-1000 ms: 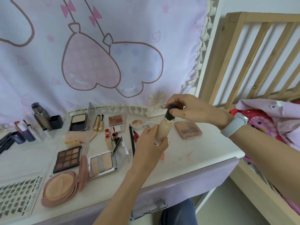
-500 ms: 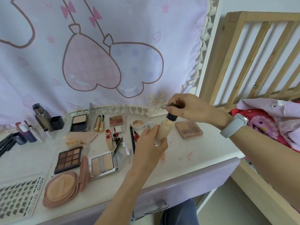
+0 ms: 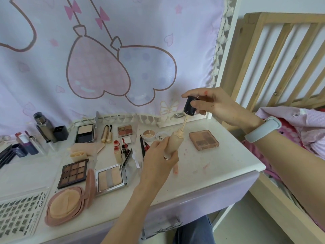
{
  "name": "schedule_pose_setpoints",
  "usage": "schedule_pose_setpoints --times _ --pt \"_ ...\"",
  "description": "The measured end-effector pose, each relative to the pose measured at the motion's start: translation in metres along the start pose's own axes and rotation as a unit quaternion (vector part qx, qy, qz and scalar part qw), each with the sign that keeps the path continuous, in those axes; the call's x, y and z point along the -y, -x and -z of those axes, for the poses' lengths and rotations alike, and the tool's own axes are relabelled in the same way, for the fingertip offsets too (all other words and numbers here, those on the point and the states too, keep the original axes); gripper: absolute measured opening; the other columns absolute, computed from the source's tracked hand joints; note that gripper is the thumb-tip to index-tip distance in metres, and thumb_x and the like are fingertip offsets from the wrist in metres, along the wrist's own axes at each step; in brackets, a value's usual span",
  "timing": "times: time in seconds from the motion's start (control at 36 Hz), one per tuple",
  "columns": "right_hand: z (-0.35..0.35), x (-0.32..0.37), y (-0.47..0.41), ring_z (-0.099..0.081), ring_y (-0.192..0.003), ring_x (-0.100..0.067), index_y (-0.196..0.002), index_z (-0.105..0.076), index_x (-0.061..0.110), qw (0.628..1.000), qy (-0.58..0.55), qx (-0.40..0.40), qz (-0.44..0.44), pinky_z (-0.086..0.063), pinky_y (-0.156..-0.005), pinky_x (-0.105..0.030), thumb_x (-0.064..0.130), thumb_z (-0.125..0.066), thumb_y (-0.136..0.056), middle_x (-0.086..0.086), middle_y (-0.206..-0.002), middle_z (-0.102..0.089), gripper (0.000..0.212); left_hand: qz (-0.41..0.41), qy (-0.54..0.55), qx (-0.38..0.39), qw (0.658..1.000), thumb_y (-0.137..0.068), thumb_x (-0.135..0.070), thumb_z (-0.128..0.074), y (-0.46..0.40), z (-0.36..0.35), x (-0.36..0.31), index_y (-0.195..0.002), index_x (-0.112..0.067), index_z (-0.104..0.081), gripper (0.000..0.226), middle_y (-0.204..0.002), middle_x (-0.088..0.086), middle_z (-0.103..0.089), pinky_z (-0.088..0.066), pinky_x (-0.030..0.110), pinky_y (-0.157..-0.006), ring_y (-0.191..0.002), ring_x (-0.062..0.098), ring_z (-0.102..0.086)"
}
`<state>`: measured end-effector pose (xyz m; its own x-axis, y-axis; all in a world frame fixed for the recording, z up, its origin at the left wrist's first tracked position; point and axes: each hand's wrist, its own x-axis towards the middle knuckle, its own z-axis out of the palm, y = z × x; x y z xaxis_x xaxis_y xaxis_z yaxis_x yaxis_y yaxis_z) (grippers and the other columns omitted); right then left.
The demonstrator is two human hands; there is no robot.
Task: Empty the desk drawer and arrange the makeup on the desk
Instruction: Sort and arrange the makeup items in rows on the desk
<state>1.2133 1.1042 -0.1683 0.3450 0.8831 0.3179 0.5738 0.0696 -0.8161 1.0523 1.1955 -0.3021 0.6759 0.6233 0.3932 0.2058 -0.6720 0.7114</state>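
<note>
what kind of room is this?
Likely a bedroom vanity corner: a white desk strewn with makeup such as an eyeshadow palette, a wooden bed frame beside it, a balloon-print curtain behind.

Soft, even daylight fills the scene; shadows are faint, focus is sharp, and wide-angle distortion bends the edges.

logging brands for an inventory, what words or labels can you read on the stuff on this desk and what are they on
"XOYO": on the clear false-lash tray at the desk's near left corner, printed sideways along its right edge.
Dark lettering on the small round white lid behind the left hand: partly hidden, not readable.
Nothing else carries legible print.
</note>
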Motion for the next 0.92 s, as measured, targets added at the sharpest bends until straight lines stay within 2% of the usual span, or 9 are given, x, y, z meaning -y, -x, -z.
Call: schedule_pose_setpoints --times 0.11,0.25,0.33,0.44,0.53,0.61,0.67,0.81,0.92 --pt "-0.001 -0.007 -0.001 -0.045 -0.06 -0.011 -0.107 -0.063 0.024 1.0 0.024 -0.002 0.003 -0.04 -0.064 -0.021 0.001 -0.053 -0.091 0.016 -0.064 -0.055 0.029 0.001 0.012 0.003 1.0 -0.085 -0.028 -0.06 0.0 0.001 -0.002 -0.111 -0.029 -0.059 0.026 -0.088 -0.014 -0.051 -0.039 0.02 -0.068 -0.076 0.003 -0.049" --pt "-0.008 -0.011 0.001 -0.05 -0.06 0.002 -0.105 -0.06 0.033 0.997 0.046 0.065 0.013 -0.039 -0.064 -0.011 -0.003 -0.05 -0.092 0.017 -0.095 -0.058 0.04 0.001 0.015 0.004 1.0 -0.084 -0.028 -0.059 -0.001 0.002 -0.006 -0.112 -0.029 -0.059 0.028 -0.087 -0.012 -0.051 -0.039 0.02 -0.068 -0.077 0.007 -0.05" --pt "-0.009 -0.01 0.001 -0.052 -0.064 0.007 -0.106 -0.059 0.031 0.993 0.051 0.106 0.015 -0.04 -0.064 -0.009 -0.007 -0.048 -0.092 0.014 -0.094 -0.058 0.042 0.002 0.01 0.008 1.0 -0.084 -0.027 -0.059 -0.002 0.002 -0.007 -0.111 -0.028 -0.059 0.027 -0.084 -0.013 -0.049 -0.037 0.017 -0.066 -0.074 0.005 -0.048" --pt "-0.006 -0.006 0.001 -0.043 -0.062 -0.006 -0.104 -0.061 0.03 0.993 0.041 0.106 0.02 -0.04 -0.065 -0.02 -0.007 -0.046 -0.092 0.001 -0.098 -0.06 0.041 0.01 0.01 0.02 1.0 -0.085 -0.026 -0.059 0.0 0.0 -0.005 -0.114 -0.028 -0.058 0.028 -0.091 -0.01 -0.052 -0.041 0.021 -0.07 -0.077 0.01 -0.051" --pt "0.002 -0.002 0.002 -0.045 -0.065 -0.01 -0.112 -0.06 0.02 0.996 0.02 0.076 0.033 -0.041 -0.065 -0.017 -0.006 -0.045 -0.093 -0.008 -0.106 -0.061 0.036 0.014 0.006 0.029 0.999 -0.086 -0.029 -0.059 0.001 0.0 -0.003 -0.118 -0.031 -0.057 0.032 -0.096 -0.011 -0.052 -0.036 0.013 -0.069 -0.081 0.007 -0.051" --pt "0.008 -0.005 0.003 -0.042 -0.072 -0.024 -0.113 -0.059 0.017 0.998 -0.022 0.046 0.028 -0.04 -0.063 -0.018 -0.006 -0.043 -0.094 -0.017 -0.104 -0.059 0.034 0.013 0.002 0.025 1.0 -0.086 -0.029 -0.059 0.001 -0.001 -0.003 -0.119 -0.03 -0.056 0.033 -0.096 -0.01 -0.053 -0.035 0.01 -0.068 -0.081 0.005 -0.05" --pt "0.007 -0.01 0.004 -0.043 -0.074 -0.026 -0.11 -0.059 0.019 0.998 -0.039 0.035 0.023 -0.038 -0.062 -0.02 -0.008 -0.042 -0.094 -0.013 -0.101 -0.059 0.036 0.011 0.007 0.02 1.0 -0.086 -0.029 -0.058 0.001 0.0 -0.005 -0.119 -0.031 -0.057 0.033 -0.095 -0.01 -0.054 -0.035 0.009 -0.067 -0.081 0.004 -0.05" --pt "-0.001 -0.023 0.007 -0.042 -0.062 -0.01 -0.108 -0.061 0.024 0.999 -0.004 0.047 0.013 -0.04 -0.063 -0.017 -0.005 -0.044 -0.094 0.003 -0.091 -0.063 0.036 0.002 -0.01 0.016 1.0 -0.085 -0.029 -0.057 -0.003 -0.003 -0.01 -0.113 -0.027 -0.059 0.028 -0.089 -0.006 -0.054 -0.034 0.005 -0.065 -0.075 0.004 -0.047" --pt "0.004 -0.024 0.004 -0.046 -0.068 -0.014 -0.105 -0.062 0.025 0.998 -0.058 0.012 0.022 -0.04 -0.062 -0.017 -0.007 -0.042 -0.094 0.009 -0.094 -0.062 0.04 0.003 -0.029 0.017 0.999 -0.085 -0.028 -0.058 -0.004 -0.005 -0.009 -0.114 -0.026 -0.058 0.029 -0.087 -0.006 -0.051 -0.033 0.004 -0.064 -0.071 -0.001 -0.043"
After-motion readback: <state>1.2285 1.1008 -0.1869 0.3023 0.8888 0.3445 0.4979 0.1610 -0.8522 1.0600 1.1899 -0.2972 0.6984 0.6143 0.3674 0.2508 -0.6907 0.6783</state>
